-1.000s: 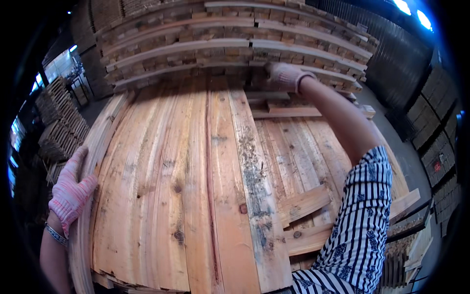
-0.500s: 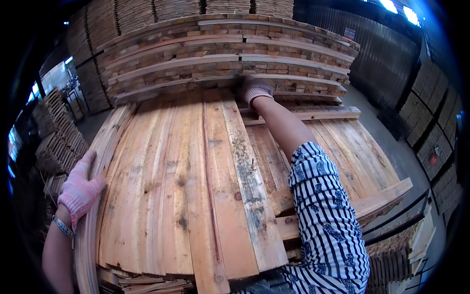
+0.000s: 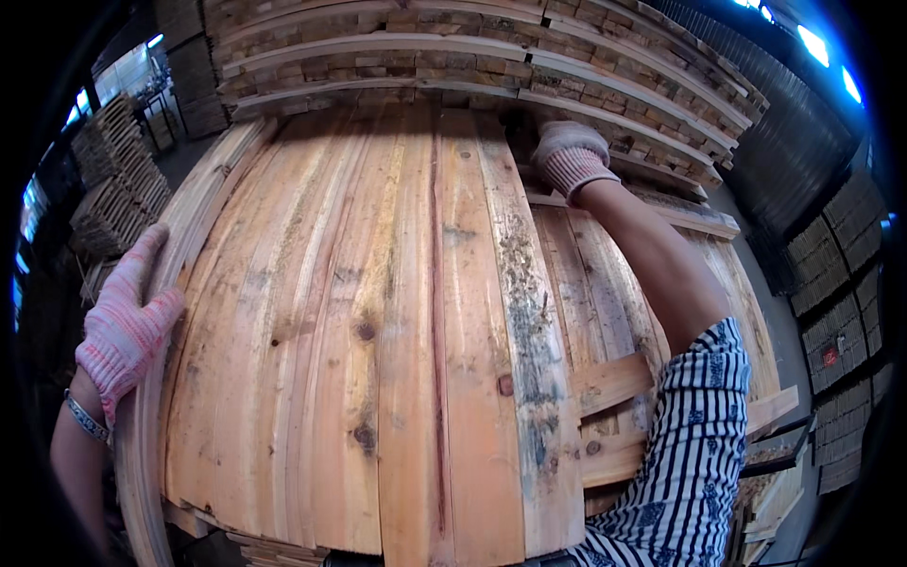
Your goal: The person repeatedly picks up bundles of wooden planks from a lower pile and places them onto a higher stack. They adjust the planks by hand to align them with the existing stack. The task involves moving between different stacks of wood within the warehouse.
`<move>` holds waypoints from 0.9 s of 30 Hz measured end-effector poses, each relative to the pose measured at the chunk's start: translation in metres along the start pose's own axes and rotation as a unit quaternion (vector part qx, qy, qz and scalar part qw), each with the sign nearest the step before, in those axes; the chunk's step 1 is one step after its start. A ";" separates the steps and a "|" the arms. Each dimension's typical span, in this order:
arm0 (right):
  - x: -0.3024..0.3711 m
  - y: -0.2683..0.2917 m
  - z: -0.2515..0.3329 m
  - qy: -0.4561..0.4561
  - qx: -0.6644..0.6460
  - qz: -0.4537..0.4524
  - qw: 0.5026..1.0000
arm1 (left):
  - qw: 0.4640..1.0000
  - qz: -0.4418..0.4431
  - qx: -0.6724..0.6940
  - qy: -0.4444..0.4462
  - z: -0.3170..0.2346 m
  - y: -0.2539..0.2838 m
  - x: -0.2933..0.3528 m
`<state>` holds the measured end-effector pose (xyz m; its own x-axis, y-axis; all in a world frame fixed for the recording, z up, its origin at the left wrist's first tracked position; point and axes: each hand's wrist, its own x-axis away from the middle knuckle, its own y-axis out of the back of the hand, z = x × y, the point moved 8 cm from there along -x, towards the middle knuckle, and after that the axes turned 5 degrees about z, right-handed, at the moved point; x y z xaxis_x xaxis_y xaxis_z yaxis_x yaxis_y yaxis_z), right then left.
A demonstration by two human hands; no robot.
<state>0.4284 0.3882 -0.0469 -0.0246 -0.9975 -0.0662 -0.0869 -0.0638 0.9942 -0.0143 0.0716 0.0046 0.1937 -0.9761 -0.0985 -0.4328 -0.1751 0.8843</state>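
Observation:
My left hand [image 3: 128, 326], in a pink-and-white knit glove, rests along the narrow boards [image 3: 156, 378] stacked at the left edge. Its fingers are stretched out, with the thumb apart. My right hand [image 3: 572, 153], gloved alike, reaches to the far end of the layer, at the foot of the back pile. Its fingertips are hidden in shadow beside the far end of a dark-stained board [image 3: 524, 283]. Left of that board, wide planks [image 3: 312, 312] lie side by side, some with knots, one with a reddish streak.
Behind rises a tall pile of stacked boards [image 3: 378, 47] separated by strips. Lower boards [image 3: 590, 283] and short crosspieces [image 3: 614, 458] show under my right arm. More wood stacks [image 3: 109, 203] stand at the left, with dark stacked bundles [image 3: 836, 340] at the right.
The view has moved closer to the planks and tipped down. My right hand stays at the far end, now by the stained board's end; my left hand still lies along the left edge.

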 end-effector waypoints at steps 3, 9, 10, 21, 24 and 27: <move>0.004 0.011 0.010 -0.004 0.068 0.037 0.997 | 0.999 -0.010 0.011 -0.032 0.001 0.004 0.001; -0.036 0.015 -0.012 -0.031 -0.093 -0.056 0.994 | 0.993 0.006 -0.120 -0.015 -0.024 0.003 -0.006; -0.029 0.018 -0.001 -0.036 -0.085 -0.047 0.995 | 0.993 0.014 -0.120 0.005 -0.025 0.005 -0.003; 0.051 0.036 0.015 0.036 -0.019 -0.060 0.997 | 0.993 0.017 -0.115 0.006 -0.022 0.007 0.003; 0.095 0.038 0.014 0.038 0.042 -0.035 0.998 | 0.997 0.007 -0.080 -0.017 -0.010 0.002 -0.007; 0.109 0.016 0.027 0.053 0.151 0.019 0.987 | 0.992 0.018 -0.123 -0.005 -0.002 0.003 -0.004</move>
<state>0.3971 0.2798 -0.0407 0.0688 -0.9976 -0.0034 -0.3806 -0.0293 0.9243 -0.0151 0.0748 0.0087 0.1718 -0.9828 -0.0681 -0.2112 -0.1043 0.9719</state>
